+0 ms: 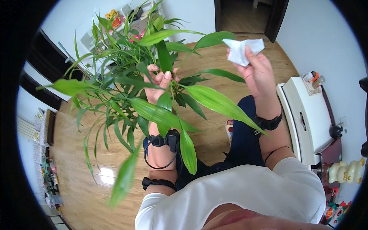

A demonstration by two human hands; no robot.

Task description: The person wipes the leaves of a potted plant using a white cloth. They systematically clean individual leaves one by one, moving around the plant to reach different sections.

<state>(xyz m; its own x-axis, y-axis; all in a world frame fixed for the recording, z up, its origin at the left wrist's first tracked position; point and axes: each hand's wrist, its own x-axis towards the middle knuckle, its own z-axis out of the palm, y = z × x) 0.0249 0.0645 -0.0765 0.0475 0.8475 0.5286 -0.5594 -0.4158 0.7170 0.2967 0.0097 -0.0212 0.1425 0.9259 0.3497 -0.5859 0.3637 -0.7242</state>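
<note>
A leafy green plant, probably lucky bamboo [161,112], fills the left and middle of the view with long pointed leaves. Among them is my left hand [158,80], its thumb and fingers closed on an upright dark green leaf [164,56] near that leaf's base. My right hand [256,69] is raised to the right of the plant. Between its thumb and fingers it pinches a folded white tissue or wipe [243,51]. The tip of another broad leaf [214,39] reaches close to the tissue's left corner. Foliage hides the plant's base.
Wood-look flooring [83,161] spreads below. On the right, a white cabinet [307,112] holds a small tray of bottles [313,82]. Cream and gold figurines [345,172] stand at lower right. Behind the plant is a shelf with a tiger figurine [113,17]. A doorway [244,17] opens at the back.
</note>
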